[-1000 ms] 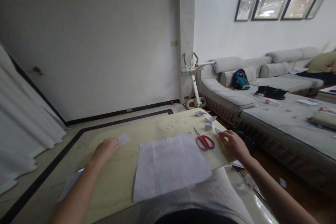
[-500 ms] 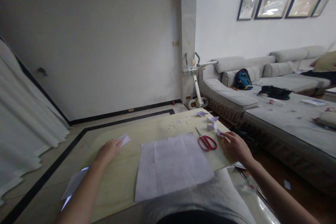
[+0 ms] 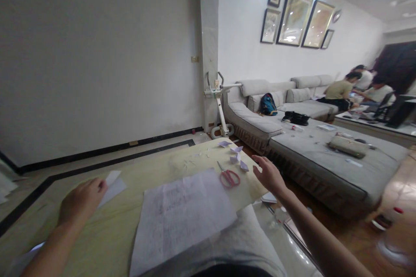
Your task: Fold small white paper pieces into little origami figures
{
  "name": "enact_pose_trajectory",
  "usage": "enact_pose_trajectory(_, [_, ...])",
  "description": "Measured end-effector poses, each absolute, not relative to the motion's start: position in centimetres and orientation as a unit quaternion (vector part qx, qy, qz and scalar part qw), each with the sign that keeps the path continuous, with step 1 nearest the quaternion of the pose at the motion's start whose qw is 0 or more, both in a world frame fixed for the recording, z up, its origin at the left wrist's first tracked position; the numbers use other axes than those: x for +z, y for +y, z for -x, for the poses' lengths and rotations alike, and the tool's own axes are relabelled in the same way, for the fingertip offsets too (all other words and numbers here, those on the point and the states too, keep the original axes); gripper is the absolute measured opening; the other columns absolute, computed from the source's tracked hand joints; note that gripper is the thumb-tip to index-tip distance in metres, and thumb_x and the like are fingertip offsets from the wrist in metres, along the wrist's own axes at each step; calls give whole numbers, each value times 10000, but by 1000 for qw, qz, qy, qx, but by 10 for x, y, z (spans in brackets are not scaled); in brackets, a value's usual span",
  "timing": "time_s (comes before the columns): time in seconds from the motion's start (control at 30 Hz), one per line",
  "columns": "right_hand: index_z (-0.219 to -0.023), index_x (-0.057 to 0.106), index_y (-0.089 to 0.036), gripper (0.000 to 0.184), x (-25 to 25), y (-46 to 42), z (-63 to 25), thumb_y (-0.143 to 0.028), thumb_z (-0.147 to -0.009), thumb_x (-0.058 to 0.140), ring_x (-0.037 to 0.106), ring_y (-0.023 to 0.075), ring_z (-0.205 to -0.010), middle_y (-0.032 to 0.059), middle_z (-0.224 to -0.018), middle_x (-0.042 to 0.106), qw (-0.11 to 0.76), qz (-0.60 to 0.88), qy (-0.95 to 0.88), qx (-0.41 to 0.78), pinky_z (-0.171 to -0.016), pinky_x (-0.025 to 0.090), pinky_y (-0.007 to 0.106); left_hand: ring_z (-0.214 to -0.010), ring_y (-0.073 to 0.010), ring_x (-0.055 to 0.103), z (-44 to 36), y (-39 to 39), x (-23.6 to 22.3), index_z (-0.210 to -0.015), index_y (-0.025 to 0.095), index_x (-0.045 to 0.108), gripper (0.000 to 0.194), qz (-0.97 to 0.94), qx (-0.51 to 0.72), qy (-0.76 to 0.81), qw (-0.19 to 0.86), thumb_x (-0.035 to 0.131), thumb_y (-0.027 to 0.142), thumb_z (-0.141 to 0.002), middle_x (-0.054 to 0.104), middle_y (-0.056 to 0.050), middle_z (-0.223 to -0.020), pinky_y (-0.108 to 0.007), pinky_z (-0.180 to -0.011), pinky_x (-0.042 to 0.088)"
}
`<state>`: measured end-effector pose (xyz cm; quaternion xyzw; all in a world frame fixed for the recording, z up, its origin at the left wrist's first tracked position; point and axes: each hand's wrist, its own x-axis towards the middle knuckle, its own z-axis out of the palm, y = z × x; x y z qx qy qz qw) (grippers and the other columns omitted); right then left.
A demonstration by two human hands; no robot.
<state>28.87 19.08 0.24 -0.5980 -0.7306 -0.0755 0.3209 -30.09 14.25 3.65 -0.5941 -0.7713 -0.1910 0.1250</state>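
Head cam: paper [image 3: 112, 188] in L hand [image 3: 81, 201], R hand [image 3: 269, 175] fingers apart, scissors [image 3: 229, 177] btwn it & sheet [image 3: 183, 214]

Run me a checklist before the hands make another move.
1. Left hand gripping the small paper: ok.
2. Right hand free: ok, fingers open, nothing seen in it.
3. Four folded pieces on the table: ok, near its far right corner.
4. Scissors pointing away from the person: ok.
5. Table free of scraps: not ok, thin strips lie beyond the large sheet.
6. Print on that sheet legible: cannot tell, too blurred.
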Motion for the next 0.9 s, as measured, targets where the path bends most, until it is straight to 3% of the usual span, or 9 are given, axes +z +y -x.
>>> enact_pose_trajectory(0.13, [-1198, 624, -158, 344, 28, 188, -287, -192, -870, 528, 652, 284, -984, 140, -1126, 669, 321, 571, -752, -78, -885, 506, 407, -628, -170, 405, 287, 141, 62, -706, 206, 526, 110, 578, -278, -744, 188, 514, 223, -814, 416, 20, -650, -231, -572, 194])
enact_pose_trajectory(0.23, [-1156, 650, -153, 314, 43, 188, -276, -197, -862, 547, 639, 298, -1009, 143, -1107, 675, 323, 541, -774, -61, -916, 487, 427, -620, -165, 411, 271, 139, 78, -779, 201, 555, 92, 558, -337, -738, 175, 507, 260, -830, 452, 15, -684, -241, -566, 213])
enact_pose_trajectory(0.37, [-1107, 658, -160, 264, 51, 175, -237, -276, -898, 545, 662, 233, -883, 120, -1050, 687, 345, 493, -798, 11, -804, 532, 358, -666, -194, 539, 225, 126, 84, -863, 182, 582, 247, 529, -441, -714, 123, 404, 350, -891, 548, -4, -712, -251, -577, 374])
enact_pose_trajectory(0.47, [-1155, 637, -163, 341, 53, 150, -190, -366, -885, 593, 656, 223, -869, 123, -1041, 694, 416, 440, -757, 245, -748, 539, 347, -658, -183, 592, 168, 108, 73, -858, 183, 597, 348, 558, -482, -673, 61, 365, 436, -915, 591, 5, -684, -242, -599, 468])
enact_pose_trajectory(0.53, [-1181, 624, -182, 382, 51, 130, -156, -384, -856, 639, 652, 211, -892, 102, -1052, 694, 425, 378, -729, 382, -791, 529, 349, -623, -170, 588, 129, 94, 62, -806, 193, 596, 363, 574, -499, -649, 22, 372, 453, -923, 582, 17, -646, -226, -583, 482])
enact_pose_trajectory(0.57, [-1150, 635, -188, 368, 48, 121, -142, -392, -845, 658, 649, 202, -891, 88, -1041, 695, 417, 350, -715, 439, -809, 520, 344, -602, -168, 578, 112, 88, 57, -778, 193, 596, 351, 573, -526, -628, -26, 406, 455, -914, 574, 20, -629, -226, -566, 479])
enact_pose_trajectory(0.63, [-908, 672, -175, 244, 40, 107, -119, -402, -820, 679, 628, 177, -775, 41, -838, 686, 422, 339, -684, 489, -732, 502, 301, -618, -170, 596, 88, 77, 46, -766, 194, 609, 331, 579, -538, -604, -104, 438, 437, -911, 606, 13, -652, -220, -561, 479])
enact_pose_trajectory(0.73, [-600, 542, -179, 344, 25, 95, -104, -424, -814, 653, 505, 128, -572, -15, -582, 554, 447, 372, -628, 518, -542, 393, 240, -596, -173, 610, 76, 63, 31, -757, 200, 632, 334, 601, -502, -602, -156, 445, 432, -907, 631, 12, -642, -216, -527, 466])
enact_pose_trajectory(0.9, [-577, 468, -197, 382, 14, 84, -111, -462, -785, 646, 431, 115, -529, -38, -539, 480, 453, 380, -592, 548, -506, 327, 234, -505, -168, 589, 86, 39, 20, -712, 207, 620, 367, 603, -465, -624, -175, 445, 464, -906, 600, 20, -541, -225, -493, 463])
